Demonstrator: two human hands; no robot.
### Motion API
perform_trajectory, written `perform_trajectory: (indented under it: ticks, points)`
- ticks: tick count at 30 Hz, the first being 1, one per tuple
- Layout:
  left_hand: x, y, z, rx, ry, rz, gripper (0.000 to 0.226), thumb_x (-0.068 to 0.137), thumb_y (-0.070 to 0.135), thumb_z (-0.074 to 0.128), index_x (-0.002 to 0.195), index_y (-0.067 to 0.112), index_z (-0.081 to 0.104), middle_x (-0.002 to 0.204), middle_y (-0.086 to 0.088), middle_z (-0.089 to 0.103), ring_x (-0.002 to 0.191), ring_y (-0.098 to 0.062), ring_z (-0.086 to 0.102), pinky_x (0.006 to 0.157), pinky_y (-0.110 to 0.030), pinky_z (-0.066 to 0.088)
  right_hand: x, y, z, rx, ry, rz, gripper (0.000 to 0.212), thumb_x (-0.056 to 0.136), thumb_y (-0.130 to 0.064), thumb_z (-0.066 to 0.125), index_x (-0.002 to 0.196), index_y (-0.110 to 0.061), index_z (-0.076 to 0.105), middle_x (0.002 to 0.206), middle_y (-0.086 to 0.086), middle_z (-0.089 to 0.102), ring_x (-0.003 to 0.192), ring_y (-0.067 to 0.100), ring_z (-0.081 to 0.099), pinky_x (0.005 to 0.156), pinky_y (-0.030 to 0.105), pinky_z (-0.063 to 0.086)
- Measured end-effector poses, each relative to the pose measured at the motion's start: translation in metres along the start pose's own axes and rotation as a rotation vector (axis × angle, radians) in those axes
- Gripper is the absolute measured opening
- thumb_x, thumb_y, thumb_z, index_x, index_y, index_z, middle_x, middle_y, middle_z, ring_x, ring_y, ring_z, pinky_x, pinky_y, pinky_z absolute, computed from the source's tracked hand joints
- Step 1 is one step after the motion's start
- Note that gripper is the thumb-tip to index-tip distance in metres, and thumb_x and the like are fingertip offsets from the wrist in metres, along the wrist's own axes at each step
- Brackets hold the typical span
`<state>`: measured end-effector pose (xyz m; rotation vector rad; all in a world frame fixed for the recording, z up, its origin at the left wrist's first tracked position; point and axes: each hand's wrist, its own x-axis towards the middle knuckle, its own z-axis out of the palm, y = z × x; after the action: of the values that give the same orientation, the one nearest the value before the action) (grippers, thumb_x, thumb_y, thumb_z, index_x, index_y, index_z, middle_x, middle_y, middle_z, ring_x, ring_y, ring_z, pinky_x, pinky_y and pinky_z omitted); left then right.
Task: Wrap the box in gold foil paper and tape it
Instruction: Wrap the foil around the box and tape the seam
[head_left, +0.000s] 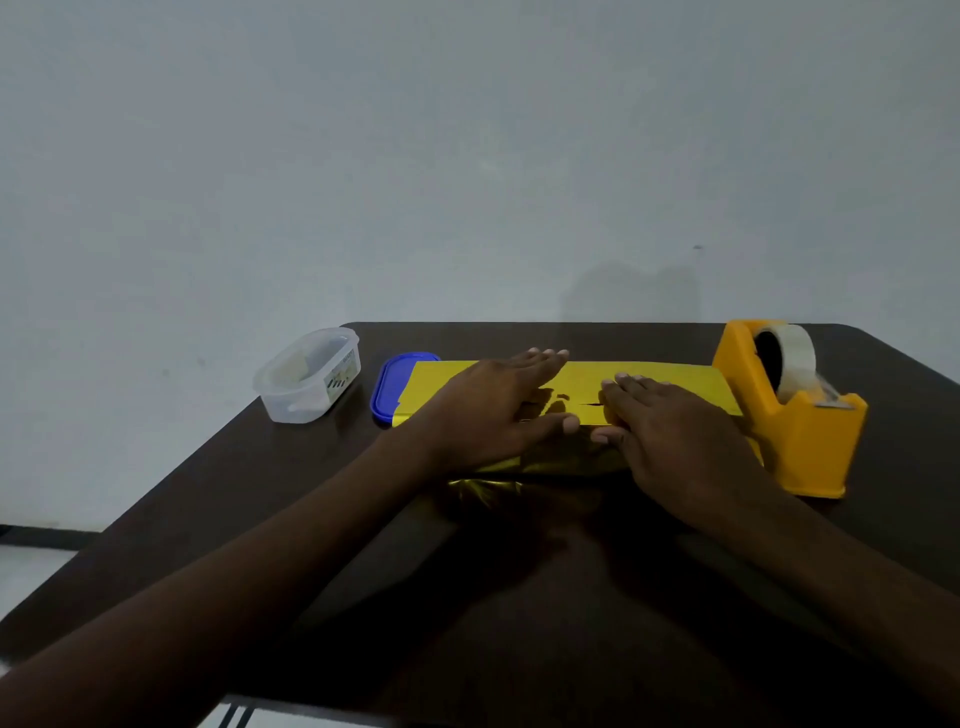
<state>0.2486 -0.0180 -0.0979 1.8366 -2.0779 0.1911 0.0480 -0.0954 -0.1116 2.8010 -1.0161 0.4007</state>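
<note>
I see both hands flat on the gold foil paper (670, 382), which lies across the middle of the dark bench (208, 519) and is folded up over what I take to be the box beneath; the box itself is covered, so I cannot make out its surface. The left hand (493, 410) presses down with its fingers (543, 358) straight and released, thumb stretched along the near fold. The right hand (675, 431) lies just beside it, fingers likewise straight and pressing the foil, grasping nothing. The two thumbs nearly meet at the near edge, where a seam in the foil shows between the hands. Crumpled foil (485, 488) spills out on the bench below the left wrist.

To the left, near the bench's far corner, stands a clear plastic container (306, 382) without its lid; inside I see something pale toward its far end, too blurred to name, and a label on its right wall. Its blue lid (387, 387) lies flat between the container and the foil, with the foil's left end overlapping it. On the right, touching or just beside the foil's end, stands a yellow tape dispenser (800, 431) holding a roll of clear tape (792, 353).
</note>
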Motion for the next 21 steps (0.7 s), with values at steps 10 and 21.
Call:
perform_trajectory:
  ticks: [10,21]
  points:
    - [-0.001,-0.009,0.011,0.127,-0.092,0.018,0.061,0.102,0.049,0.029,0.153,0.016,0.028,0.159,-0.006,0.027,0.148,-0.015,0.018,0.118,-0.03,0.019,0.003,0.002,-0.004,-0.062,0.086,-0.002,0.043,0.1,-0.045,0.044,0.124,-0.016,0.064,0.131,0.005,0.065,0.125,0.02,0.056,0.113,0.039,0.032]
    - [0.001,-0.009,0.012,0.19,-0.123,0.027,0.06,0.102,0.046,0.028,0.153,0.014,0.025,0.16,-0.008,0.023,0.149,-0.018,0.016,0.119,-0.033,0.019,0.02,0.007,0.003,0.087,-0.14,-0.119,0.067,0.103,-0.044,0.034,0.158,-0.02,0.005,0.166,0.001,0.001,0.152,0.017,0.003,0.123,0.033,0.008]
